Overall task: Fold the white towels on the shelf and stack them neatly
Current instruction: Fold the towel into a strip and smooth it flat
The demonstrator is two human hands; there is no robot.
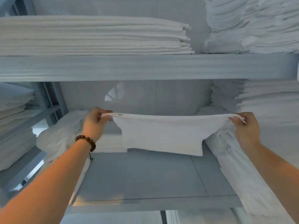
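Note:
I hold a white towel (pixel 163 135) stretched out above the grey shelf (pixel 145 175). My left hand (pixel 95 123) pinches its top left corner, and my right hand (pixel 246 128) pinches its top right corner. The towel hangs doubled, its lower edge just above the shelf surface. A low pile of folded white towels (pixel 111 144) lies at the back of the shelf, partly hidden behind the held towel. A loose heap of white cloth (pixel 61 135) sits to the left of my left hand.
A tall stack of white towels (pixel 242 167) stands at the right of the shelf. The upper shelf board (pixel 145 67) carries folded white sheets (pixel 97 36) and more towels (pixel 252 25). Another rack with linen (pixel 14 120) stands at left.

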